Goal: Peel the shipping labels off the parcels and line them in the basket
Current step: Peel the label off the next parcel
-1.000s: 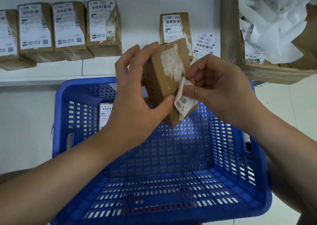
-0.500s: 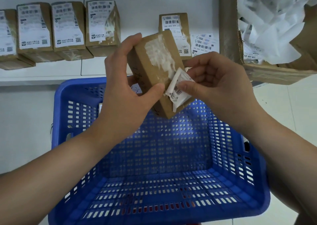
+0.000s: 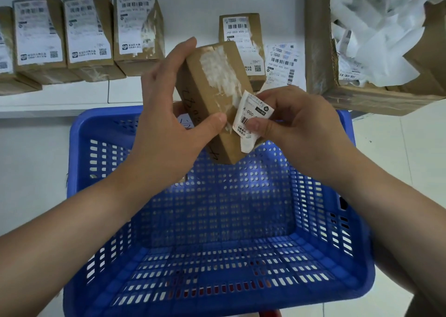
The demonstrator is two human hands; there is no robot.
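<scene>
Tilted brown parcel (image 3: pixel 212 94), label (image 3: pixel 248 121) half-peeled, held above the blue basket (image 3: pixel 79 147).

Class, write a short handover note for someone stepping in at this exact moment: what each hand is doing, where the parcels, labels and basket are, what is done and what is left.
Left hand: grips the parcel, held tilted above the basket.
Right hand: pinches the label, mostly peeled; whether its last edge is free is unclear.
Done: white residue where the label sat; some loose labels lie on the shelf and a box of scraps stands at right.
Left: free this label, place it in the basket, then peel the labelled parcels on the shelf. The basket floor shows no labels lined up yet.
</scene>
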